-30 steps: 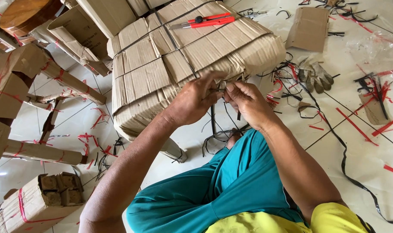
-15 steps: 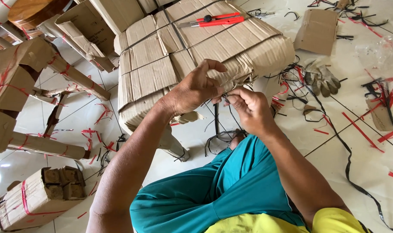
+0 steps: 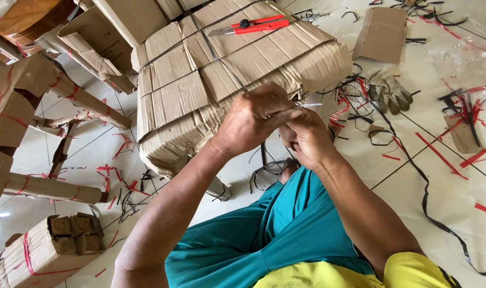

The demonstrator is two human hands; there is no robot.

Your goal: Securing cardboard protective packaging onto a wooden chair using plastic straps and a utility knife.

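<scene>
A stool-like piece wrapped in brown cardboard [image 3: 200,80] stands in front of me, bound by black plastic straps [image 3: 211,48]. My left hand [image 3: 251,120] and my right hand [image 3: 307,136] are pressed together at its near edge, both pinching the black strap ends there. The left hand lies partly over the right, hiding the strap between the fingers. Loose strap tails [image 3: 264,160] hang down below the hands. A red utility knife [image 3: 253,25] lies on top of the wrapped piece, far from both hands.
A pair of grey work gloves [image 3: 389,90] lies on the white tiled floor to the right among red and black strap scraps. A cardboard piece [image 3: 381,34] lies further back. Other cardboard-wrapped furniture parts [image 3: 51,101] and a bundle [image 3: 45,250] crowd the left side.
My hands have closed tighter together on the strap; the left hand now overlaps the right, and both have risen slightly toward the cardboard edge.
</scene>
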